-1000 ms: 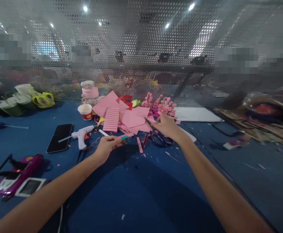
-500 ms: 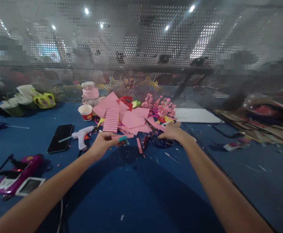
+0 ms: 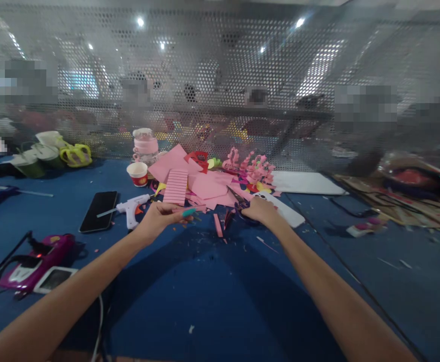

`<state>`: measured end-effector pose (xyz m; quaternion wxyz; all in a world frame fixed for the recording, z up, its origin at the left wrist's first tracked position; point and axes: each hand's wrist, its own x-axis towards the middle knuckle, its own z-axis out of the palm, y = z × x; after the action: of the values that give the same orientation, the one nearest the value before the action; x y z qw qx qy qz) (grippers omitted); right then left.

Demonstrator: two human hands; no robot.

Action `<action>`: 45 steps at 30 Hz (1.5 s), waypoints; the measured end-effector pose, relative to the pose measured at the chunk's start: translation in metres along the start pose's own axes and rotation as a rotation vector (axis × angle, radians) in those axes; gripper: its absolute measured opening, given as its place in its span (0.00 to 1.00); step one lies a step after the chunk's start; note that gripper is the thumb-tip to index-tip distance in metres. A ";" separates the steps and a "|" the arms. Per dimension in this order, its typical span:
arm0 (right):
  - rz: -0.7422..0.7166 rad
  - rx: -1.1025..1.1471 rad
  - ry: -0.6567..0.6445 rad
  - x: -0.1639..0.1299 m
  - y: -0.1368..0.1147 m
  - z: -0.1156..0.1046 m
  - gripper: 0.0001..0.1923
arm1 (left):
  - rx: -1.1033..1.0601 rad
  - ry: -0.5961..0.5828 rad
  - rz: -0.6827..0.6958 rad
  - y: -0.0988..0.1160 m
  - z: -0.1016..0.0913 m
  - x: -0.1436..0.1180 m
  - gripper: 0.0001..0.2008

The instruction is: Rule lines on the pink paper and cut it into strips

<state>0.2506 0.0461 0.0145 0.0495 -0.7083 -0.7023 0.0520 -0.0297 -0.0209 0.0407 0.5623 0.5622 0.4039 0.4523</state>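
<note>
My left hand pinches a narrow pink paper strip between thumb and fingers; a long teal nail shows on the thumb. Just to the right, my right hand has its fingers closed about the handles of dark scissors, whose blades point away to the upper left. The hand covers most of the handles. Between the hands lies another pink strip on the blue table. Behind them are a pink paper piece with dark ruled lines and a heap of plain pink sheets.
Curled pink paper decorations stand at the back. A white glue gun, a black phone, a paper cup and a purple power strip sit on the left. White boards lie right; a perforated screen rises behind.
My right hand has moved slightly left and closed over the scissors' handles, which showed more before. My left hand still holds the pink strip. The view has shifted slightly.
</note>
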 end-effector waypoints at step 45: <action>-0.701 0.092 0.202 -0.075 0.009 0.007 0.26 | 0.106 -0.328 -0.302 -0.017 0.002 -0.006 0.10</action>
<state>0.2581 -0.0292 0.0068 0.1651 -0.4234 -0.8908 -0.0067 -0.0282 -0.0262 0.0231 0.6515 0.5899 0.4100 0.2437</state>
